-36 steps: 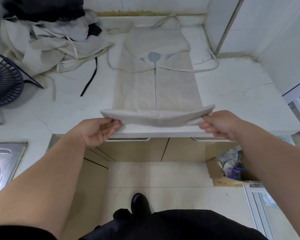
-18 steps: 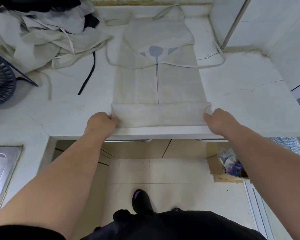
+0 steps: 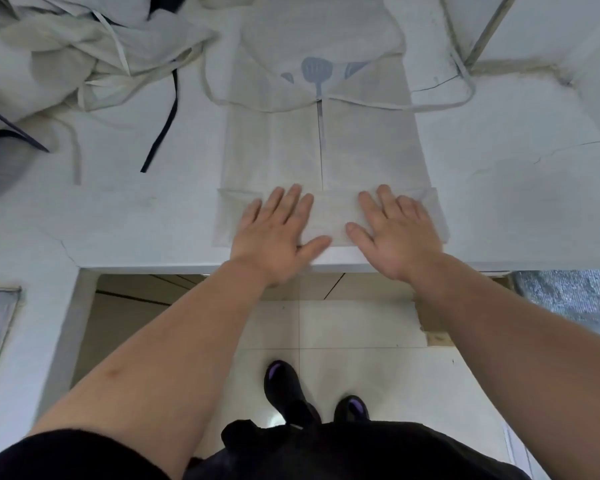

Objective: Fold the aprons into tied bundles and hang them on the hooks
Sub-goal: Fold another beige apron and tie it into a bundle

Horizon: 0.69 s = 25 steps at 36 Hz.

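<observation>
Beige apron flat on the counter, hem folded into a band along the near edge, crumpled apron pile at the far left corner

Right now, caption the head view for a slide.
Left hand and right hand press flat on the folded hem of the apron on the counter.

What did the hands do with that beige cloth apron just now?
Both hands laid the lifted bottom hem over, let go of its corners and slid inward; the left hand and right hand now press flat on the folded band of the beige cloth apron. The crumpled apron heap stayed put.
</observation>
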### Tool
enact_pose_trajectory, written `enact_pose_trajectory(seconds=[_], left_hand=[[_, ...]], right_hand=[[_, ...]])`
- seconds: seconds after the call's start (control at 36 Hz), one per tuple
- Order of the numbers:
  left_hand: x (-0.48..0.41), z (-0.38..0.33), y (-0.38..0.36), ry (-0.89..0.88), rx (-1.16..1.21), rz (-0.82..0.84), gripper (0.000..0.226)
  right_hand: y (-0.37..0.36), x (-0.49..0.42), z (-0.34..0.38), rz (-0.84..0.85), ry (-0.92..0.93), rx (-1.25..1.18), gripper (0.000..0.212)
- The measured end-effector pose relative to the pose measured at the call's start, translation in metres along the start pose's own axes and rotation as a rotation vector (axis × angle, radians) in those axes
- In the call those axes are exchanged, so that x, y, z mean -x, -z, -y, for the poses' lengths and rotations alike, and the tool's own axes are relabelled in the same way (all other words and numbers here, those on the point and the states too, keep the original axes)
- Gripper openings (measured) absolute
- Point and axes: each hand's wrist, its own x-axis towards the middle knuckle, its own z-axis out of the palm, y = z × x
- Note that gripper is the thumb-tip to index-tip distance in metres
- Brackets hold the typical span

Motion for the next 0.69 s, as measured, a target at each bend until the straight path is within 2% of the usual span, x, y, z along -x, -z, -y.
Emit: enact_pose_trajectory(seconds=[0.14, 0.28, 0.33, 0.44, 0.58, 0.69], left_hand=[[0.014, 0.036, 0.005, 0.112, -0.022, 0.047, 0.085], [0.023, 0.051, 0.013, 0.124, 0.001, 0.079, 0.098], [0.022, 0.05, 0.015, 0.124, 0.039, 0.09, 0.105], [0.022, 0.047, 0.022, 0.133, 0.01, 0.08, 0.113], [0.019, 0.04, 0.037, 0.087, -0.085, -0.04, 0.103], [0.011, 0.04, 0.05, 0.069, -0.023, 0.036, 0.092]], right_hand=[[-0.001, 0.003, -0.015, -0.011, -0.057, 0.004, 0.074], [0.007, 0.003, -0.016, 0.057, -0.076, -0.03, 0.107], [0.012, 0.003, -0.017, 0.088, -0.055, -0.027, 0.114], [0.021, 0.005, -0.017, 0.113, -0.036, -0.01, 0.111], [0.024, 0.002, -0.012, 0.102, -0.064, -0.018, 0.09], [0.033, -0.001, -0.008, 0.192, -0.056, -0.007, 0.11]])
